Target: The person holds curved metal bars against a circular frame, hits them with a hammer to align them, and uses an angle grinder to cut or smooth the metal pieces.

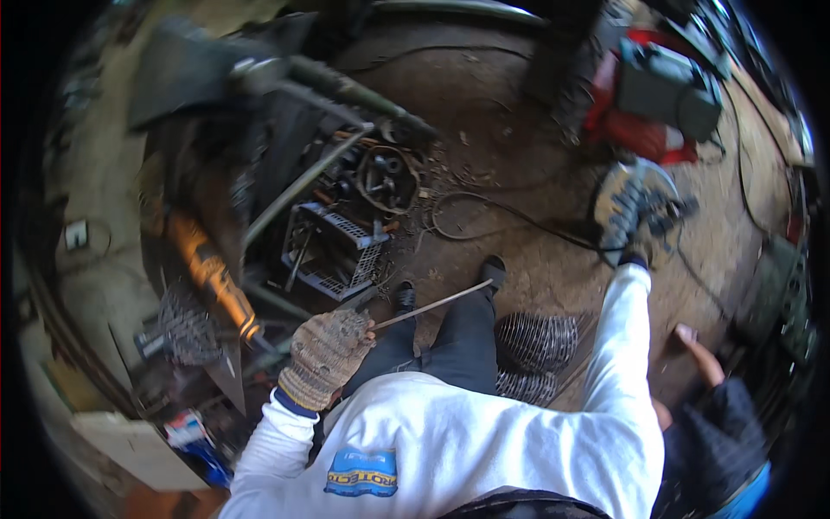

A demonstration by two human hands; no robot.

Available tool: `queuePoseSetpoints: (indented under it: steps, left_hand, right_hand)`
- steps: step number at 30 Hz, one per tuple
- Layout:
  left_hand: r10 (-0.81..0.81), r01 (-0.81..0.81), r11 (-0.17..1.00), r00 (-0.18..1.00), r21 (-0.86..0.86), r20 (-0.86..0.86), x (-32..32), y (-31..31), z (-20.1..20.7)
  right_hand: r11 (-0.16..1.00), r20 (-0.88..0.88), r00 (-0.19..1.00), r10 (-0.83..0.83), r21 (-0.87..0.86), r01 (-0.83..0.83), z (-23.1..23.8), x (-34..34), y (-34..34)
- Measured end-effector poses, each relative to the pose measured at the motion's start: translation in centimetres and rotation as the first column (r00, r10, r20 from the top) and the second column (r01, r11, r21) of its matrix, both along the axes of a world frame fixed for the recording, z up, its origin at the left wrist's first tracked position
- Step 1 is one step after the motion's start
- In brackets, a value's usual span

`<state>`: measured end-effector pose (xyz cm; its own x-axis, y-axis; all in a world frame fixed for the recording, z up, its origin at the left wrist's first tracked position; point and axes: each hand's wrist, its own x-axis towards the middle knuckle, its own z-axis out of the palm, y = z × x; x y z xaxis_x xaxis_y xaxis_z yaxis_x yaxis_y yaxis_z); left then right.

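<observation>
My left hand [328, 353], in a brown knit glove, is closed around one end of a thin straight rod [437, 304]. The rod points away to the right, across my legs toward my shoe. My right arm stretches far out to the right. My right hand [638, 248] is at the near edge of a round, pale disc-like surface [664, 180], where grey, blurred pieces [628, 212] lie. A black cable [553, 228] runs over the floor to that hand. Blur and the pieces around them hide the right fingers, so their grip is unclear.
An orange power tool [207, 272] lies at left beside a metal frame [298, 186]. A grey plastic crate [333, 281] stands before my feet. Ribbed metal coils [536, 342] lie right of my legs. A red-and-green machine [666, 91] is far right; another person's leg [702, 356] is near right.
</observation>
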<state>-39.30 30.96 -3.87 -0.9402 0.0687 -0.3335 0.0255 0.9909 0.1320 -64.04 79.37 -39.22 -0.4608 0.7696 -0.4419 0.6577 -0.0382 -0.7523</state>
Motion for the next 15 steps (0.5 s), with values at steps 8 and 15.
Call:
queuePoseSetpoints:
  steps: [8, 15]
  left_hand:
    - [0.324, -0.275, 0.944, 0.88, 0.185, -0.347, 7.4, -2.2, 6.8]
    - [0.394, -0.55, 0.834, 0.636, -0.032, -0.664, 17.4, -4.5, 13.0]
  right_hand:
    - [0.904, -0.529, 0.824, 0.205, -0.22, -0.366, 17.0, 10.1, -9.8]
    - [0.613, -0.823, 0.331, 0.462, 0.026, -0.79, 39.5, 11.6, -20.9]
